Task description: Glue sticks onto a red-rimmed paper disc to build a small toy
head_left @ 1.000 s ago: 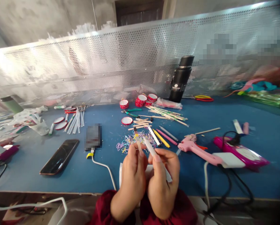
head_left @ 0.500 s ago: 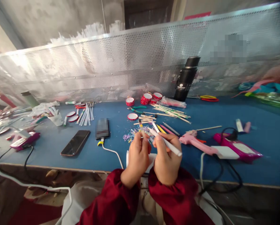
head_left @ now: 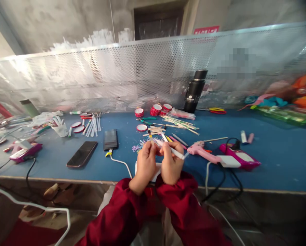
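Note:
My left hand (head_left: 146, 162) pinches a flat wooden stick (head_left: 150, 137) with a dark tip and a yellowish band, held upright above the blue table. In my right hand (head_left: 172, 165) is a white marker (head_left: 177, 153), slanting down to the right, its far end close to the stick. Another slim white piece (head_left: 164, 137) shows just above my right fingers; whether I hold it is unclear. Behind my hands lie a tangle of coloured rubber bands (head_left: 137, 146) and several wooden sticks (head_left: 156, 130). A white object (head_left: 158, 169) under my hands is mostly hidden.
To the right are a pink glue gun (head_left: 204, 153) and a purple power strip (head_left: 245, 160) with cables. A phone (head_left: 82, 154) and a corded black device (head_left: 110, 139) lie left. Red-and-white tape rolls (head_left: 156, 109) and a black bottle (head_left: 195, 91) stand near the perforated metal screen (head_left: 111, 75).
My right hand has shifted left, nearer my left hand, with the marker still in it. The view has turned slightly, so the things on the right appear further left.

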`<action>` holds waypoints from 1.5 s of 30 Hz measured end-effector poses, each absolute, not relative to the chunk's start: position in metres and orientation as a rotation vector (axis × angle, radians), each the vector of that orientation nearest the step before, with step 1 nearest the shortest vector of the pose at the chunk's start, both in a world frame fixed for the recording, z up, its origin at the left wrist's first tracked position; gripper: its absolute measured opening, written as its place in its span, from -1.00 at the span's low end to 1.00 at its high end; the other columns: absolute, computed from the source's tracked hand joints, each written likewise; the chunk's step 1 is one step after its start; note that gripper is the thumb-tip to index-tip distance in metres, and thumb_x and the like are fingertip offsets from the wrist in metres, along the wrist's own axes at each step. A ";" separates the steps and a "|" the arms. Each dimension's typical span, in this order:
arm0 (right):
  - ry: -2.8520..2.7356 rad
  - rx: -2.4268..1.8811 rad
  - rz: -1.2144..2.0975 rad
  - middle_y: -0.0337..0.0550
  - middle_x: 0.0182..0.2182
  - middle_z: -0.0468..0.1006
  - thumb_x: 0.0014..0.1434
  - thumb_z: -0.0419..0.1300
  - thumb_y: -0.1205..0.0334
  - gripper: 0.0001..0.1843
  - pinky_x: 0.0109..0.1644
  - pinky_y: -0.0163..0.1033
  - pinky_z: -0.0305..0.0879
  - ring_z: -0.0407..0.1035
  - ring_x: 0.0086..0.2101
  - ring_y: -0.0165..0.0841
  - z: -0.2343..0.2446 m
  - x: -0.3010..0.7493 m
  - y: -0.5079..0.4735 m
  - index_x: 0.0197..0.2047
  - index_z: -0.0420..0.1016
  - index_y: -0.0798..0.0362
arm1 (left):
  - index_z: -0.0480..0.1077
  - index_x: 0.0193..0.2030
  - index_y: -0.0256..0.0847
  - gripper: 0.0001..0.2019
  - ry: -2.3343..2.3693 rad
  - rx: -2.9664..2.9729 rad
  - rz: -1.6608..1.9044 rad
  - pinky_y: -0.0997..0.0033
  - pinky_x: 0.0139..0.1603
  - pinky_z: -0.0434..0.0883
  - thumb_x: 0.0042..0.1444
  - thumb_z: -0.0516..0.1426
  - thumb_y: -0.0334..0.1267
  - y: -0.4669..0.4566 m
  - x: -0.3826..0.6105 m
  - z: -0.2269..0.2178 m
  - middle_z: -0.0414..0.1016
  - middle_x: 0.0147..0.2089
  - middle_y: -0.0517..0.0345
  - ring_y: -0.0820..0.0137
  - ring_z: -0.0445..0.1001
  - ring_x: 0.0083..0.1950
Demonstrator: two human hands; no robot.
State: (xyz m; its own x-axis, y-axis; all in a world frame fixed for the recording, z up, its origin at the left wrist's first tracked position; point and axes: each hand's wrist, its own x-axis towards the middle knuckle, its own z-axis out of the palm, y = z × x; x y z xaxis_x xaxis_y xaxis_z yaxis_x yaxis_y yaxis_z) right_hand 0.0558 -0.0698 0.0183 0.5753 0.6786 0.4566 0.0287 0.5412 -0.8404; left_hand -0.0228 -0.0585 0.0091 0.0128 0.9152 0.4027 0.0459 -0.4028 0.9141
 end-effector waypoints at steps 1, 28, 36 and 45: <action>-0.905 -0.930 0.437 -0.30 -0.47 0.49 0.28 0.25 0.05 -0.75 -0.30 -0.24 0.39 0.40 -0.44 -0.40 0.018 0.057 -0.070 -0.32 0.44 0.05 | 0.29 -0.36 -0.17 -0.69 1.024 1.577 1.475 0.45 -0.25 0.26 0.42 0.04 -0.12 -0.057 -0.023 0.008 0.37 -0.37 0.23 0.42 0.32 -0.33; -0.882 -0.813 0.694 -0.35 -0.44 0.50 0.34 0.26 0.15 -0.87 -0.20 -0.25 0.38 0.42 -0.39 -0.42 0.010 0.063 -0.076 -0.20 0.42 0.00 | 0.39 -0.28 -0.20 -0.69 0.945 1.420 1.405 0.45 -0.32 0.17 0.43 0.09 -0.05 -0.064 -0.026 0.002 0.32 -0.37 0.24 0.46 0.21 -0.35; -0.982 -0.773 0.597 -0.31 -0.38 0.55 0.39 0.22 0.17 -0.88 -0.16 -0.22 0.45 0.49 -0.35 -0.39 0.009 0.060 -0.082 -0.17 0.36 -0.02 | 0.39 -0.26 -0.20 -0.71 0.894 1.362 1.435 0.45 -0.28 0.20 0.43 0.10 -0.07 -0.067 -0.025 0.002 0.37 -0.31 0.21 0.43 0.26 -0.29; -0.956 -0.744 0.655 -0.35 -0.41 0.48 0.37 0.23 0.18 -0.78 -0.17 -0.21 0.41 0.42 -0.37 -0.39 0.009 0.060 -0.081 -0.25 0.23 -0.06 | 0.36 -0.29 -0.19 -0.70 0.915 1.367 1.430 0.43 -0.26 0.20 0.44 0.10 -0.07 -0.067 -0.024 0.003 0.30 -0.35 0.25 0.44 0.20 -0.32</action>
